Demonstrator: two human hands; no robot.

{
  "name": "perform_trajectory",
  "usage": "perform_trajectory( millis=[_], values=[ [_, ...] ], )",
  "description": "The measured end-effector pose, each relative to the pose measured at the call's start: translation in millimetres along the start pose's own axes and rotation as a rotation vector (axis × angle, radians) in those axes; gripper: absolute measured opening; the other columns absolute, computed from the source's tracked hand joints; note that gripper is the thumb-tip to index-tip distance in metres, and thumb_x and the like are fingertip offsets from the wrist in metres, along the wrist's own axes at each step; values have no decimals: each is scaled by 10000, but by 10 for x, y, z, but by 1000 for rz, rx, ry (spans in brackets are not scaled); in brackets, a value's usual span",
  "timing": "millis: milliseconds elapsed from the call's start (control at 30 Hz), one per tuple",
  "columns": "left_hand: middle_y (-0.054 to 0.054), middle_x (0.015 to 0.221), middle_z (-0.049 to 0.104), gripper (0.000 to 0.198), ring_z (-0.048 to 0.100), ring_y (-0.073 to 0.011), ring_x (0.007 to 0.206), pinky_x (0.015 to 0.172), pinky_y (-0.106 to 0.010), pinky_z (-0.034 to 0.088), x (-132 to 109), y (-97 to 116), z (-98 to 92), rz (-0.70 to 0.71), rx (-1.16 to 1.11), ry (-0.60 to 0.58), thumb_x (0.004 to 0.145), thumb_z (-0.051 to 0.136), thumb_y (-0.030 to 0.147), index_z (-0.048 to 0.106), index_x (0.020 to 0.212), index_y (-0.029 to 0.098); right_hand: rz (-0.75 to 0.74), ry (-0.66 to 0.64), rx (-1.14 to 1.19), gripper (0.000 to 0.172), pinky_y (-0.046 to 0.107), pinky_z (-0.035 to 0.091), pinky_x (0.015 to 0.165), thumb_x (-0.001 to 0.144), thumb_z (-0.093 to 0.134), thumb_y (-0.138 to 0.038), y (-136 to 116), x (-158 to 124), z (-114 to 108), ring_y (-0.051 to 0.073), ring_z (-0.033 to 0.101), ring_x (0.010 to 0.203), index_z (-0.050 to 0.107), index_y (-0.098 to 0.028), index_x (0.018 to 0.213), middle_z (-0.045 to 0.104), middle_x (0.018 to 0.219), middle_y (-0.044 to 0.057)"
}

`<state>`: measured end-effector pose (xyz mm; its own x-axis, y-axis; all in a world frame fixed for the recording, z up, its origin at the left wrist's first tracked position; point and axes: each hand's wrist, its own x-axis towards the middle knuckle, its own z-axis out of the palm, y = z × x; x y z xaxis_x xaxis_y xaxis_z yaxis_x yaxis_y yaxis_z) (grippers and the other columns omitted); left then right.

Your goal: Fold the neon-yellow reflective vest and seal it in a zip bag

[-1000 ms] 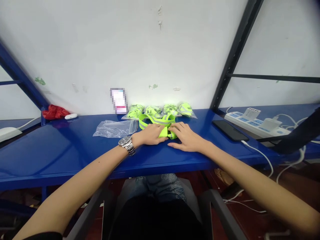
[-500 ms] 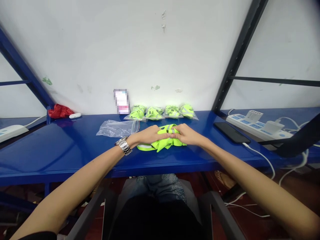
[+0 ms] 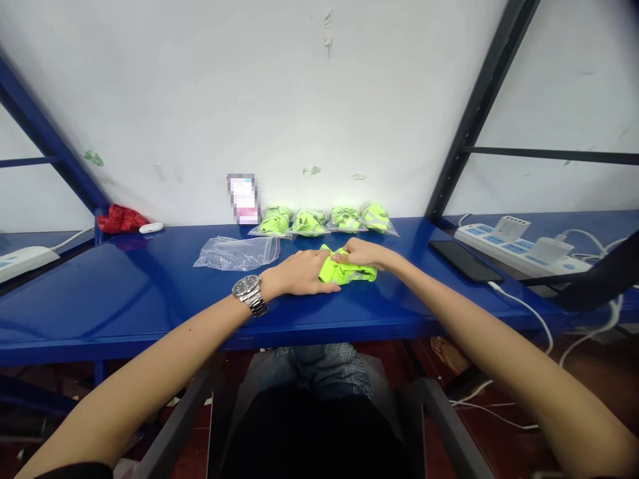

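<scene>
A neon-yellow reflective vest [image 3: 355,273] with grey stripes lies folded into a small bundle on the blue table [image 3: 164,293]. My left hand [image 3: 304,271] clasps its left end, thumb along the near edge and the other fingers partly hidden over the cloth. Across the top, my right hand [image 3: 362,253] grips the vest with bent fingers. Left of the vest rests a flat clear plastic bag [image 3: 237,254], touched by neither hand.
Several bagged yellow vests [image 3: 310,222] line the wall beside a blurred upright phone [image 3: 243,199]. A black phone [image 3: 465,261] on a cable and a power strip [image 3: 524,249] lie right. Far left are a red cloth [image 3: 120,219] and a white case [image 3: 151,227].
The vest has become a shorter, more compact bundle, its left part brought in toward the right. My left hand has shifted onto that end; the right hand still grips the top.
</scene>
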<state>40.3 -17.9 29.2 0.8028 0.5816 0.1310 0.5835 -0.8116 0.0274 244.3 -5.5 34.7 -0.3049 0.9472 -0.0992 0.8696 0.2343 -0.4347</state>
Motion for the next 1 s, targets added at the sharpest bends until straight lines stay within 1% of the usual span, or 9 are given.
perform_trajectory(
  millis=[133, 200, 267, 333, 433, 533, 667, 833, 1000],
  values=[
    [-117, 940, 698, 688, 634, -276, 811, 682, -337, 395, 73, -105, 7, -30, -98, -14, 845, 455, 701, 571, 1234, 146, -15, 364, -162, 539, 294, 333, 573, 942, 371, -579, -68, -217, 210, 173, 494, 599, 566, -157, 669, 549, 666, 80],
    [-88, 864, 683, 558, 605, -237, 745, 682, -332, 386, 101, -135, 12, -22, -163, -1, 849, 484, 646, 643, 1070, 159, -150, 556, -297, 506, 339, 428, 719, 973, 323, -523, -80, -353, 299, 261, 584, 866, 646, -133, 985, 612, 1013, 176],
    [-70, 824, 646, 445, 569, -213, 745, 704, -331, 387, 122, -154, 21, 1, -229, 18, 853, 505, 573, 659, 931, 162, -322, 610, -427, 528, 438, 440, 876, 966, 341, -547, -49, -458, 351, 342, 502, 1156, 561, -168, 1260, 497, 1313, 208],
    [-63, 826, 602, 389, 537, -212, 797, 738, -334, 391, 139, -168, 33, 19, -277, 37, 848, 517, 525, 654, 857, 161, -429, 543, -500, 622, 503, 423, 942, 937, 377, -617, 24, -500, 372, 376, 400, 1287, 457, -196, 1387, 406, 1432, 203],
    [-52, 824, 541, 393, 496, -212, 827, 743, -329, 379, 163, -185, 42, 7, -293, 47, 832, 531, 531, 652, 813, 158, -476, 434, -479, 682, 454, 456, 909, 924, 406, -638, 145, -448, 378, 344, 480, 1211, 406, -162, 1413, 457, 1387, 206],
    [-37, 786, 519, 402, 480, -197, 771, 689, -310, 344, 176, -193, 24, -23, -289, 52, 806, 550, 549, 660, 799, 163, -510, 405, -482, 563, 389, 454, 832, 945, 427, -578, 190, -352, 358, 296, 569, 1011, 515, -131, 1276, 577, 1182, 188],
    [-30, 767, 576, 397, 488, -176, 688, 635, -303, 310, 162, -214, -43, -133, -414, 22, 809, 536, 558, 659, 838, 181, -522, 365, -427, 407, 305, 370, 686, 956, 464, -512, 116, -271, 228, 215, 549, 756, 599, -137, 1038, 614, 878, 108],
    [-6, 672, 482, 340, 385, -131, 566, 550, -305, 260, 198, -319, -79, -245, -641, 57, 821, 560, 530, 550, 767, 194, -473, 174, -192, 419, 270, 222, 555, 915, 494, -551, 25, -59, -69, 111, 342, 519, 554, -170, 750, 412, 558, -29],
    [43, 556, 233, 503, 181, -106, 506, 532, -320, 140, 321, -405, -52, -163, -651, 86, 858, 513, 541, 294, 556, 203, -352, -59, 19, 415, 268, 196, 527, 846, 537, -553, 41, 229, -224, 98, 261, 511, 527, -177, 670, 327, 527, -48]
  ],
)
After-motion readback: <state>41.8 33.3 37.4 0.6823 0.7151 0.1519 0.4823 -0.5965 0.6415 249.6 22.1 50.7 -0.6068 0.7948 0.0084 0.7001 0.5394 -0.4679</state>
